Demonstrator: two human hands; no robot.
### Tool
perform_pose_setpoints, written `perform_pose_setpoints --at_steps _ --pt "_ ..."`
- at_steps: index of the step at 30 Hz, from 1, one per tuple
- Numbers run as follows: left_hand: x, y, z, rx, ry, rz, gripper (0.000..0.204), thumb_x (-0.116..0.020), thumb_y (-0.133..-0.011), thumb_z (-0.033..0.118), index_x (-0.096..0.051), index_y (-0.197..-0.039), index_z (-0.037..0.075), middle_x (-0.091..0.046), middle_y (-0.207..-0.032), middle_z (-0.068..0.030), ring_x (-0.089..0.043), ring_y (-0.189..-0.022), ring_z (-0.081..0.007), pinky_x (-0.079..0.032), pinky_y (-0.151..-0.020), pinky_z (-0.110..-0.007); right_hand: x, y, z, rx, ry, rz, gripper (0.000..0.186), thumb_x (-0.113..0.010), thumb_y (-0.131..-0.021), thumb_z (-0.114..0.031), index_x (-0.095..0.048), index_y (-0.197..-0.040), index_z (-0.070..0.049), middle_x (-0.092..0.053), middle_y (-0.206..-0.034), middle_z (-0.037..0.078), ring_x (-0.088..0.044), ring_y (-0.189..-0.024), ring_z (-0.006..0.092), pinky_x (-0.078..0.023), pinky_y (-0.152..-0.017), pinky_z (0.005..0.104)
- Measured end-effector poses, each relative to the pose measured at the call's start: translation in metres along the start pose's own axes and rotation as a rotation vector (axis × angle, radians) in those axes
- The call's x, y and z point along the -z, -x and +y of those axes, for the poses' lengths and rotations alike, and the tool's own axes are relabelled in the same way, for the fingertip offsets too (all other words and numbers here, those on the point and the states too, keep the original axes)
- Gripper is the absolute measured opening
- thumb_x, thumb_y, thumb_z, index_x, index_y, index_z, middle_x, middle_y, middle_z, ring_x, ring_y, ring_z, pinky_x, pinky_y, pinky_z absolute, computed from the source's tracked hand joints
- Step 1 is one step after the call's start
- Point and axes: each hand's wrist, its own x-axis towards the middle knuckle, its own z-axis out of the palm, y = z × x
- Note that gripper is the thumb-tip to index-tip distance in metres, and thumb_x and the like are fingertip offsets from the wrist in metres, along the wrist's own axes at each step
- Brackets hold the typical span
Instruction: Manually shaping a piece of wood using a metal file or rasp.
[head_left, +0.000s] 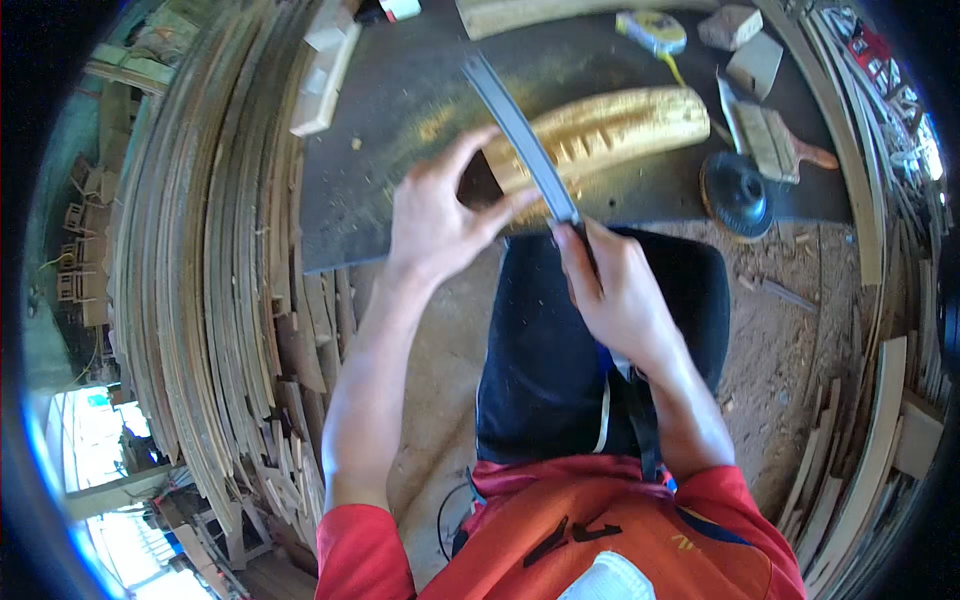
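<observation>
A curved, carved piece of yellowish wood (640,122) lies across the dark workbench, with a row of notches cut along its face. My left hand (435,205) grips its left end between thumb and fingers. In my right hand (622,290) is the handle of a long flat metal file (520,135), fingers wrapped round it. The file's blade slants up and to the left over the wood, crossing it near the left end. Whether the blade touches the wood I cannot tell.
On the workbench (400,190) are a tape measure (652,33), wood blocks (730,27), a wide brush (765,140), a round black disc (735,195) and a wooden bracket (325,85). Long wood strips (190,250) are stacked at the left; more stand at the right.
</observation>
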Motion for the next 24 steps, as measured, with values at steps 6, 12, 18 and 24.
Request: perform_pose_setpoints --at_steps 6,12,18,24 --pt "0.01 -0.011 0.026 0.034 0.064 0.0 0.065 -0.091 -0.084 0.042 -0.067 -0.134 0.007 -0.08 -0.106 -0.0175 -0.08 -0.097 -0.0332 -0.063 -0.085 -0.044 0.019 0.024 -0.003 -0.17 -0.016 -0.055 0.026 -0.061 -0.109 -0.02 -0.063 -0.097 0.003 -0.063 -0.079 0.034 -0.064 -0.082 0.0528 -0.048 -0.064 0.0585" --pt "0.012 -0.005 0.024 0.12 0.096 -0.067 0.066 -0.093 -0.082 0.038 -0.067 -0.133 0.004 -0.08 -0.104 -0.0194 -0.08 -0.098 -0.0316 -0.062 -0.087 -0.041 0.013 0.025 0.007 -0.062 0.018 -0.054 0.031 -0.06 -0.109 -0.022 -0.061 -0.092 0.004 -0.063 -0.078 0.036 -0.063 -0.082 0.0563 -0.049 -0.068 0.0618" --pt "0.014 -0.016 0.03 0.082 0.097 -0.075 0.071 -0.094 -0.08 0.039 -0.066 -0.135 0.003 -0.077 -0.114 -0.0204 -0.076 -0.109 -0.0284 -0.058 -0.095 -0.042 0.012 0.001 0.0 0.122 -0.002 0.06 0.031 -0.057 -0.11 -0.025 -0.062 -0.093 0.001 -0.062 -0.067 0.032 -0.064 -0.067 0.0552 -0.051 -0.064 0.063" --pt "0.007 0.001 0.018 0.174 0.15 -0.103 0.067 -0.095 -0.081 0.03 -0.065 -0.135 0.003 -0.078 -0.113 -0.0169 -0.077 -0.105 -0.0249 -0.06 -0.093 -0.039 0.011 0.034 0.019 -0.008 0.135 -0.007 0.031 -0.06 -0.108 -0.023 -0.058 -0.088 0.001 -0.061 -0.062 0.031 -0.064 -0.062 0.0534 -0.052 -0.057 0.061"
